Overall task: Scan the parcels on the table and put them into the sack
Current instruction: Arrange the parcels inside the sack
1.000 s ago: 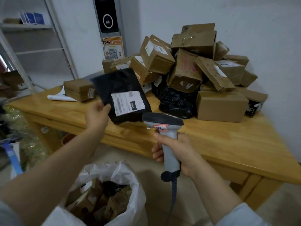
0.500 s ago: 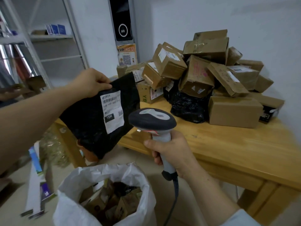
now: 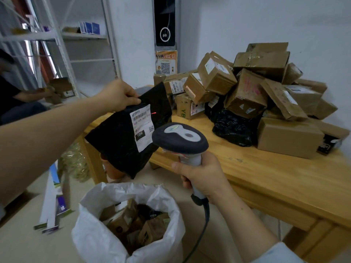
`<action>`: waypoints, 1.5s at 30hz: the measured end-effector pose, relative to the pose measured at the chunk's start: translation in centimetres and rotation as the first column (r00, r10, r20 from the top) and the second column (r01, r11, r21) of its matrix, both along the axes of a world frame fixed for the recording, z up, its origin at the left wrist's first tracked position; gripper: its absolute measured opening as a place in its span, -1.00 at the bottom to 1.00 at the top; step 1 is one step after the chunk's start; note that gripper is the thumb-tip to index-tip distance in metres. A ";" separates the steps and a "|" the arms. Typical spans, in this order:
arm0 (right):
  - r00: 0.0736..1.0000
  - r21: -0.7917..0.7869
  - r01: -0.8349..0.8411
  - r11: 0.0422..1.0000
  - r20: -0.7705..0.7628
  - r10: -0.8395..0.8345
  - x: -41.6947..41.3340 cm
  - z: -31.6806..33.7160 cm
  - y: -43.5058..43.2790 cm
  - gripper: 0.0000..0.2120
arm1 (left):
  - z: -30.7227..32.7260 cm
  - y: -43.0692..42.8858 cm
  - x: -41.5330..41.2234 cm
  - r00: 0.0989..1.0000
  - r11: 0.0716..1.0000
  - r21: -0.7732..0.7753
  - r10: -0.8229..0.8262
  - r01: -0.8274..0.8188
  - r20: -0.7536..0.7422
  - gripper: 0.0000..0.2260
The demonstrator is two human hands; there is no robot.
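The left hand (image 3: 119,95) pinched the top edge of a flat black plastic mailer (image 3: 117,141), held above the open white sack (image 3: 106,242). The right hand (image 3: 201,175) gripped a grey handheld scanner (image 3: 180,138), its red dot (image 3: 154,112) just beside the white label (image 3: 141,126): the scanning step. Next, the beam probably needed nudging onto the barcode.

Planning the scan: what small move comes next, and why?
Probably swing the scanner in the right hand slightly left: its red dot lies just right of the barcode on the black parcel the left hand pinches, so the scan likely hasn't landed.
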State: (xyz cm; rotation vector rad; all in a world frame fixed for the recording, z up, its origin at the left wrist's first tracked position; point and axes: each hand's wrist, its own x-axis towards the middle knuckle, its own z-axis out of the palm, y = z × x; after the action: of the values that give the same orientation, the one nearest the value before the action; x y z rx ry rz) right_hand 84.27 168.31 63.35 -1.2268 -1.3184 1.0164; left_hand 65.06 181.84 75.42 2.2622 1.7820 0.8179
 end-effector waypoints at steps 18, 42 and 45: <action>0.998 0.050 -0.008 0.999 0.068 0.005 -0.6 0.3 -0.2 -0.84 | 0.2 -0.7 -0.9 0.998 1.000 -0.003 -0.026 0.027 0.049 -0.80; 0.994 0.057 -0.030 0.998 0.103 0.024 -1.6 0.2 0.4 -0.84 | -1.0 0.2 -2.9 1.000 1.000 -0.018 -0.004 0.004 0.015 -0.81; 0.998 0.024 -0.031 0.999 0.063 0.030 -1.8 0.0 0.5 -0.84 | -1.5 0.3 -3.2 1.000 1.000 -0.026 0.004 -0.003 0.022 -0.81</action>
State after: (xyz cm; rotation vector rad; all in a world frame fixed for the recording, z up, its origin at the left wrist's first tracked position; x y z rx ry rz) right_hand 82.43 168.84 63.38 -1.2317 -1.3976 0.9875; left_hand 61.83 182.16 73.92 2.2261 1.7776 0.8122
